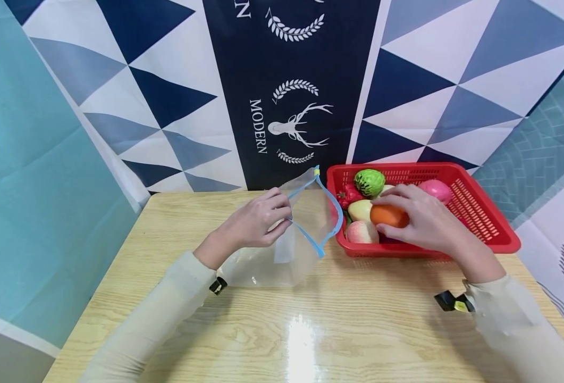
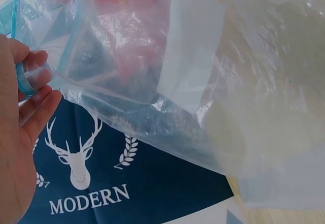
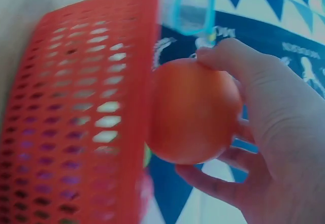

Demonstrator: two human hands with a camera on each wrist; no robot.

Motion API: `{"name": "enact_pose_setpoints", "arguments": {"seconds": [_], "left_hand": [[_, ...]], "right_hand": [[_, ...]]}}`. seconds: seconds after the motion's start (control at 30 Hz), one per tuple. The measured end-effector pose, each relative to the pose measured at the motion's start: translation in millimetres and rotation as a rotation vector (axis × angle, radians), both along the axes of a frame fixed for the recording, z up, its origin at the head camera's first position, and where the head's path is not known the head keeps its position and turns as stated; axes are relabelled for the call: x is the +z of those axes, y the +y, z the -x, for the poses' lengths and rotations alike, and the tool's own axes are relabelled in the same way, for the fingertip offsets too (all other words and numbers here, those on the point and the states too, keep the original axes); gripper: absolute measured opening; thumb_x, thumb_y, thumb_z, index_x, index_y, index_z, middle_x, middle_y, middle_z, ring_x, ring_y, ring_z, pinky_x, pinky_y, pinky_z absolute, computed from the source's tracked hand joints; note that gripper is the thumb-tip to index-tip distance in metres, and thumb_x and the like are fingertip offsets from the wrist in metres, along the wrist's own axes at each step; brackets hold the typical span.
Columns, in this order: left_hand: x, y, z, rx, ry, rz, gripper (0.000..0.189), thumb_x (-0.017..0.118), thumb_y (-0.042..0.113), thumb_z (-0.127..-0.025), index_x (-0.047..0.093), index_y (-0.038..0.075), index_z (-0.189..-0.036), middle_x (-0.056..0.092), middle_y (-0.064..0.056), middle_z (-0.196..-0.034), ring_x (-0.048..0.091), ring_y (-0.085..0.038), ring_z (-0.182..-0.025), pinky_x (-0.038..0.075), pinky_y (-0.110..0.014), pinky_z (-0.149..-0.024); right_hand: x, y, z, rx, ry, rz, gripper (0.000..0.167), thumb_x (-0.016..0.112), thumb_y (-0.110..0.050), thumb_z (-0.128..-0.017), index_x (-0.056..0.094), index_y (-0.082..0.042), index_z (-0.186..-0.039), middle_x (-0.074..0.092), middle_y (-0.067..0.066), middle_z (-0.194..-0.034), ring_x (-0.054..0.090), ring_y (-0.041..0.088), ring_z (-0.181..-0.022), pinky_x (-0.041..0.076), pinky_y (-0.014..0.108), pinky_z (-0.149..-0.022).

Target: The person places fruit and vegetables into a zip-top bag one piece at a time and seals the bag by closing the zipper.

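My left hand (image 1: 264,219) pinches the blue zip edge of a clear zip bag (image 1: 262,271), whose mouth gapes toward the red basket (image 1: 504,248). In the left wrist view the fingertips (image 2: 39,102) curl over the blue rim, and a pale label strip (image 2: 193,46) shows on the bag. My right hand (image 1: 422,221) grips a smooth, round orange fruit (image 1: 389,215) at the left part of the basket. The right wrist view has this fruit (image 3: 193,112) level with the basket's rim, thumb on one side and fingers around the other.
Inside the basket lie a green bumpy fruit (image 1: 369,182), a peach (image 1: 362,232), a pale yellow fruit (image 1: 360,210), a red pepper (image 1: 346,196) and a pink fruit (image 1: 436,191). The wooden table (image 1: 243,330) ends against a patterned cloth (image 1: 291,127) at the back.
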State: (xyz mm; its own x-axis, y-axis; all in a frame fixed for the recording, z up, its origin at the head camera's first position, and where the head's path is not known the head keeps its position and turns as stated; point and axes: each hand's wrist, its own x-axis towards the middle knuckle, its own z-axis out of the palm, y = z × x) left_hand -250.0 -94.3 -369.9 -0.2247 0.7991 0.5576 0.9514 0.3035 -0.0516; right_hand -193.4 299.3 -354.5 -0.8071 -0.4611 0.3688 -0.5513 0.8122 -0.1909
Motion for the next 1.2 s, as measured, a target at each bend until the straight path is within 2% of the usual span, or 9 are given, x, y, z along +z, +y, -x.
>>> {"name": "enact_pose_setpoints", "arguments": {"seconds": [0.17, 0.27, 0.37, 0.43, 0.6, 0.7, 0.8, 0.9, 1.2], "left_hand": [[-0.2, 0.7, -1.4, 0.005, -0.001, 0.01, 0.01, 0.072, 0.004, -0.1, 0.075, 0.008, -0.091, 0.073, -0.006, -0.097, 0.063, -0.025, -0.097, 0.058, -0.037, -0.091], [-0.4, 1.5, -2.0, 0.002, 0.0, 0.012, 0.01, 0.072, 0.004, -0.1, 0.075, 0.008, -0.091, 0.073, -0.006, -0.098, 0.063, -0.025, -0.098, 0.058, -0.037, -0.091], [-0.8, 2.5, -2.1, -0.007, 0.0, 0.007, 0.01, 0.072, 0.003, -0.1, 0.075, 0.008, -0.091, 0.073, -0.006, -0.098, 0.063, -0.025, -0.098, 0.058, -0.037, -0.091], [-1.2, 3.2, -2.0, -0.011, 0.002, 0.002, 0.01, 0.072, 0.003, -0.1, 0.075, 0.007, -0.091, 0.073, -0.007, -0.098, 0.063, -0.025, -0.097, 0.058, -0.037, -0.091], [-1.5, 5.3, -2.4, -0.019, 0.006, 0.0, 0.009, 0.072, 0.003, -0.099, 0.076, 0.007, -0.092, 0.073, -0.007, -0.098, 0.063, -0.025, -0.098, 0.058, -0.036, -0.091], [-1.2, 6.7, -3.1, -0.021, 0.009, 0.002, 0.008, 0.073, 0.004, -0.1, 0.078, 0.007, -0.094, 0.073, -0.007, -0.099, 0.063, -0.026, -0.099, 0.059, -0.035, -0.092], [-1.1, 7.9, -3.6, -0.023, 0.015, 0.005, 0.008, 0.073, 0.004, -0.1, 0.079, 0.007, -0.095, 0.074, -0.007, -0.1, 0.064, -0.026, -0.101, 0.059, -0.036, -0.094], [-1.6, 8.6, -3.5, -0.024, 0.02, 0.007, 0.008, 0.073, 0.004, -0.1, 0.079, 0.007, -0.096, 0.074, -0.007, -0.1, 0.064, -0.026, -0.102, 0.06, -0.036, -0.094], [-1.8, 9.5, -5.2, -0.025, 0.02, -0.007, 0.007, 0.075, 0.005, -0.1, 0.08, 0.008, -0.096, 0.074, -0.008, -0.103, 0.065, -0.026, -0.104, 0.061, -0.035, -0.094]], "right_hand": [[10.8, -16.7, 4.1, 0.081, 0.13, 0.117, 0.055, 0.097, -0.019, -0.079, 0.081, -0.014, -0.131, 0.076, 0.016, -0.137, 0.068, 0.036, -0.124, 0.066, 0.053, -0.083], [11.8, -28.9, 6.1, 0.135, 0.194, 0.18, 0.058, 0.098, -0.015, -0.076, 0.081, -0.013, -0.131, 0.076, 0.015, -0.137, 0.069, 0.035, -0.126, 0.065, 0.031, -0.088], [8.5, -41.2, 7.8, 0.183, 0.219, 0.236, 0.061, 0.099, -0.012, -0.075, 0.08, -0.012, -0.133, 0.075, 0.015, -0.138, 0.069, 0.034, -0.127, 0.052, 0.007, -0.098], [4.6, -49.1, 9.1, 0.213, 0.229, 0.262, 0.062, 0.099, -0.012, -0.075, 0.08, -0.011, -0.134, 0.075, 0.016, -0.138, 0.068, 0.034, -0.128, 0.042, 0.0, -0.102], [-6.3, -66.8, 10.9, 0.262, 0.228, 0.295, 0.062, 0.099, -0.011, -0.075, 0.08, -0.012, -0.134, 0.074, 0.017, -0.14, 0.069, 0.035, -0.127, 0.05, 0.007, -0.1], [-11.5, -74.0, 10.8, 0.289, 0.214, 0.29, 0.064, 0.101, -0.01, -0.075, 0.079, -0.013, -0.135, 0.073, 0.018, -0.141, 0.069, 0.035, -0.127, 0.063, 0.018, -0.091], [-15.9, -77.6, 10.5, 0.306, 0.187, 0.267, 0.065, 0.101, -0.01, -0.076, 0.078, -0.013, -0.136, 0.072, 0.017, -0.143, 0.069, 0.036, -0.129, 0.07, 0.037, -0.086], [-18.5, -78.6, 10.1, 0.302, 0.154, 0.237, 0.065, 0.101, -0.01, -0.077, 0.078, -0.014, -0.137, 0.072, 0.016, -0.144, 0.068, 0.036, -0.13, 0.071, 0.048, -0.086], [-20.7, -78.1, 10.3, 0.303, 0.132, 0.195, 0.066, 0.104, -0.018, -0.078, 0.078, -0.016, -0.138, 0.072, 0.017, -0.147, 0.069, 0.037, -0.133, 0.069, 0.055, -0.096]]}}
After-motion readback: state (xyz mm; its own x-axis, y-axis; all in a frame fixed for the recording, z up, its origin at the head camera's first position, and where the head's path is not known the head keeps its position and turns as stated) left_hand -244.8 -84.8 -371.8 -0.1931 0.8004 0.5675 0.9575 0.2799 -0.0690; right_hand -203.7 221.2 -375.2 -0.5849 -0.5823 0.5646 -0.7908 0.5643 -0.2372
